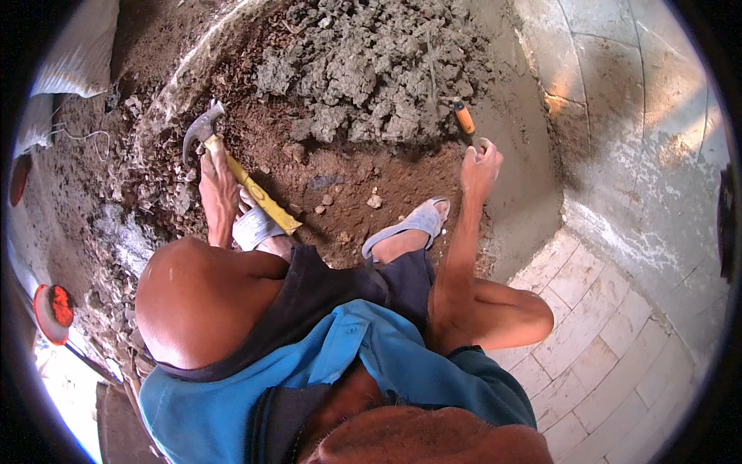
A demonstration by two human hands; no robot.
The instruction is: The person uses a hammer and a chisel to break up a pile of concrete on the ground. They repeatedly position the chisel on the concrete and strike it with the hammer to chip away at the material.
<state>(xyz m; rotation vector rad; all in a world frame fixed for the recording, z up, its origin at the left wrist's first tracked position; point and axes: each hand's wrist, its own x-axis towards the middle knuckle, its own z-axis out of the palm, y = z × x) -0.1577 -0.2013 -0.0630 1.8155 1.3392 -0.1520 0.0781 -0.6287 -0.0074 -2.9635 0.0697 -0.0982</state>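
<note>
My left hand (219,189) is closed round a claw hammer (265,203), close under its grey metal head. The hammer's yellow handle slants down to the right, over my left sandal (251,229). At the right, my right hand (481,168) pinches a small tool with an orange handle (464,119). That handle points up and away, and a dark metal part below it runs into my fingers. The rest of this tool is hidden, so its kind does not show. Both hands are above brown soil (352,182), near a heap of wet grey mortar (363,73).
A smooth grey mortar strip (529,185) lies along the whitish wall (610,100) at the right. Pale floor tiles (591,348) are at the lower right. Rubble (166,193) covers the left, with a white sack (77,54) and a red round object (56,309) beyond.
</note>
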